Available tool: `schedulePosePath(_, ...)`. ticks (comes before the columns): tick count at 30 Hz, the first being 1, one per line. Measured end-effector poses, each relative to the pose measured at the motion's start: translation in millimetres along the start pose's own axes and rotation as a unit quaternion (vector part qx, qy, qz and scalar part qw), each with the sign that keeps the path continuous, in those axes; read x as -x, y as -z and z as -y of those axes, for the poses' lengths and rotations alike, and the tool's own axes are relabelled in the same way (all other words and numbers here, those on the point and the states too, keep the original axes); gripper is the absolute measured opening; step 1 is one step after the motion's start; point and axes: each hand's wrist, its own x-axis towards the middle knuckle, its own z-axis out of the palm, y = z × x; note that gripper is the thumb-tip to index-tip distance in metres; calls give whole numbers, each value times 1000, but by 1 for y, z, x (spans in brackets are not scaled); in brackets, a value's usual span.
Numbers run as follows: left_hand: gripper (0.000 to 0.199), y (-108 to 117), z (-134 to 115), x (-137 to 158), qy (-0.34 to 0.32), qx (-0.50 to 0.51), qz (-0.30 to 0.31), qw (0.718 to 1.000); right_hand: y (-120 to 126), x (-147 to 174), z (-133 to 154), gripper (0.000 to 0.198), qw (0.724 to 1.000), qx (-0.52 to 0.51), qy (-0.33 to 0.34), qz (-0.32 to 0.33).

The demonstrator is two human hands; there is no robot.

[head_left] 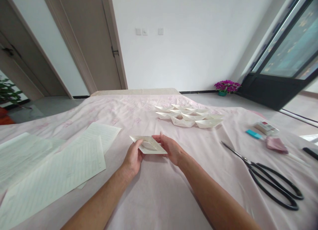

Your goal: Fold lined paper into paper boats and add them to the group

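Observation:
Between my hands, above the pink cloth, is a folded paper boat (150, 146) of off-white paper, its hollow side facing me. My left hand (134, 156) grips its left end, thumb on top and fingers beneath. On the right side my right hand (171, 149) holds the boat's edge, with some fingers hidden behind the paper. Beyond them, slightly right, several finished paper boats (184, 122) stand close together in rows. To the left lie lined paper sheets (72, 163), overlapping one another.
Large black-handled scissors (260, 173) lie at the right, points toward the boats. Past them are a blue eraser (253, 134), a clear-wrapped small pack (266, 127) and a pink item (276, 144). A pink patterned cloth (159, 197) covers the surface, with wrinkles.

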Motion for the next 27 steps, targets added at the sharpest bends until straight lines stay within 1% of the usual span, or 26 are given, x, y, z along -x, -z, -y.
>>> schedulePosePath(3,24,0,0,1,-17,-8,12,1000,3,6,7,39,997,65,30,43)
schedulePosePath(5,25,-1,0,3,-28,-14,28,999,2,8,6,36,994,89,37,49)
schedulePosePath(8,29,-1,-1,5,-35,-27,41,998,0,5,0,30,994,96,55,8)
schedulePosePath(11,35,0,-4,5,-48,-61,30,997,-1,0,-5,28,990,104,84,-33)
schedulePosePath(13,38,2,-8,4,-60,-101,8,993,0,-1,-6,28,987,125,90,-50)
schedulePosePath(15,39,4,-12,2,-72,-144,-28,987,1,-2,-5,28,984,147,87,-58)
schedulePosePath(18,35,10,-16,-3,-108,-202,-75,971,4,-3,-4,30,975,190,85,-76)
schedulePosePath(20,31,14,-16,-6,-127,-227,-72,963,6,-4,-3,31,967,219,87,-92)
schedulePosePath(22,29,18,-16,-9,-132,-241,-53,960,9,-5,-2,34,963,234,89,-103)
schedulePosePath(25,24,21,-15,-13,-132,-244,-36,960,13,-6,0,36,959,240,95,-119)
schedulePosePath(27,22,22,-15,-14,-130,-232,-34,963,16,-6,0,37,953,248,118,-130)
